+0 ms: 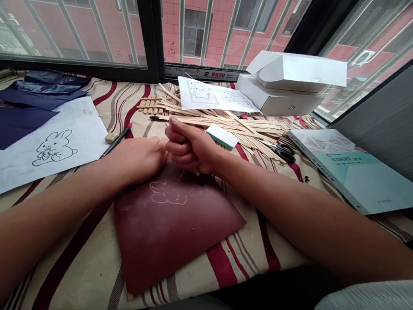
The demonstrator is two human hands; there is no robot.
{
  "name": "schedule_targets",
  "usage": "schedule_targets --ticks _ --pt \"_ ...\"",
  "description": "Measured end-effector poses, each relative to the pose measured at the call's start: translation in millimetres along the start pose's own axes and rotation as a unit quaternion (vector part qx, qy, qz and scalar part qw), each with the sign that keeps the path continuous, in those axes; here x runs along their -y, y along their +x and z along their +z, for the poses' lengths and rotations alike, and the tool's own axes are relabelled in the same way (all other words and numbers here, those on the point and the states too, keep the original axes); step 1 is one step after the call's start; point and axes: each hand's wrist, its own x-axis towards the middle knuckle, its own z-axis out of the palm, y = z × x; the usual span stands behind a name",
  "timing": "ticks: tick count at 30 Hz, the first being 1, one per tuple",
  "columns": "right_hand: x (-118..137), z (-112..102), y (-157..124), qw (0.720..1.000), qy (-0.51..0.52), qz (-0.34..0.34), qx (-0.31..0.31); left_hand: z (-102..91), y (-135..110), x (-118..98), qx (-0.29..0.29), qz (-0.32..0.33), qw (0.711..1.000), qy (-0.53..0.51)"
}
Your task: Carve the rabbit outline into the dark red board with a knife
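Observation:
A dark red-brown sheet (156,241) lies near the table's front edge, with a pale rabbit outline (168,194) scratched on it. My right hand (193,146) is closed in a fist over the sheet's far part. A small light tip shows below that fist, but the thing inside is mostly hidden. My left hand (145,155) rests at the far left edge of the sheet, its knuckles up against my right fingers. Its fingers curl under and what they grip, if anything, is hidden. Left of it lies a white paper (84,122) with a black rabbit drawing (54,148).
Behind my hands are many thin wooden strips (232,119), a green-and-white eraser (222,136), black-handled scissors (285,153) and a printed sheet (216,96). A white box (288,95) and a book (367,170) stand right. A pen (116,141) and dark blue sheets (12,124) lie left.

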Motion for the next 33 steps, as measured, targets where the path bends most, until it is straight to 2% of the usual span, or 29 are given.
schedule_targets --ticks 3,6,12,20,26,31,33 --pt "10.1 -4.0 -3.8 0.999 0.002 -0.021 -0.034 -0.1 0.0 0.3 0.021 -0.006 0.999 0.035" --pt "15.8 -2.5 -3.5 0.996 -0.006 -0.063 -0.064 0.4 0.7 0.7 0.016 -0.005 0.999 0.036" --pt "10.5 5.0 1.1 0.984 -0.014 -0.121 -0.132 -1.0 0.3 -0.8 0.018 -0.001 0.998 0.052" --pt "8.0 16.0 4.0 0.979 -0.041 -0.118 -0.162 0.9 1.3 0.9 0.012 0.008 0.999 0.040" --pt "5.3 24.8 6.0 0.973 -0.091 -0.129 -0.169 0.3 2.1 0.5 0.031 0.004 0.998 0.054" --pt "0.3 19.0 12.7 0.976 -0.114 -0.109 -0.152 -1.6 0.8 -0.6 0.036 -0.008 0.999 0.033" --pt "-1.9 13.5 17.2 0.973 -0.118 -0.112 -0.164 -1.0 0.6 -0.2 0.030 -0.004 0.999 0.029"
